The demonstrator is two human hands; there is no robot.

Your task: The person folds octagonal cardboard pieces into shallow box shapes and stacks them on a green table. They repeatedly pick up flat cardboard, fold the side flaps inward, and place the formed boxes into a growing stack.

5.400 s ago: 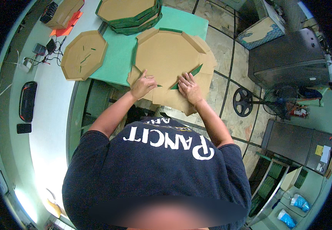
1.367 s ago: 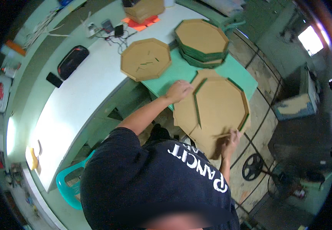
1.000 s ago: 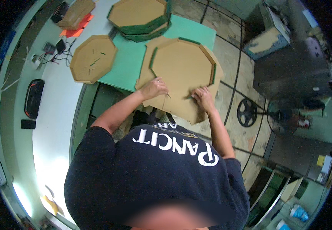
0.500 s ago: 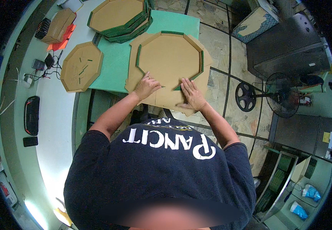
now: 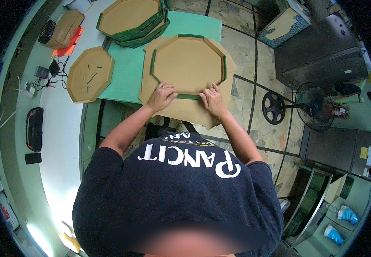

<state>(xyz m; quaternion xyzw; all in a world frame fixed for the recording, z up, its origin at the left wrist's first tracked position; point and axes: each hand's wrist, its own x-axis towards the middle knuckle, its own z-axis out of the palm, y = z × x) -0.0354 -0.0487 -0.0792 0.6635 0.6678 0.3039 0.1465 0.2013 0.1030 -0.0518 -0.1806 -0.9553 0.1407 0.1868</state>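
An octagonal brown cardboard box tray [image 5: 190, 64] lies before me, its raised walls edged in green and loose flaps spreading outside them. My left hand [image 5: 162, 97] grips the left end of the near wall, fingers bent over its edge. At the other end of that wall, my right hand [image 5: 213, 100] has its thumb on the near side and fingers curled over the corner. A green strip of the near wall [image 5: 189, 97] stands up between both hands. The fingertips are partly hidden.
A stack of octagonal trays [image 5: 132, 21] rests at the far left of the green table [image 5: 127, 77]. Left of it, a smaller octagonal tray [image 5: 90, 75] holds several small green and brown scraps. A black fan [image 5: 314, 105] stands on the tiled floor at right.
The near flap has been folded up into a standing wall. My right hand has gone from lying flat to curling over the wall's right end; my left hand has shifted slightly.
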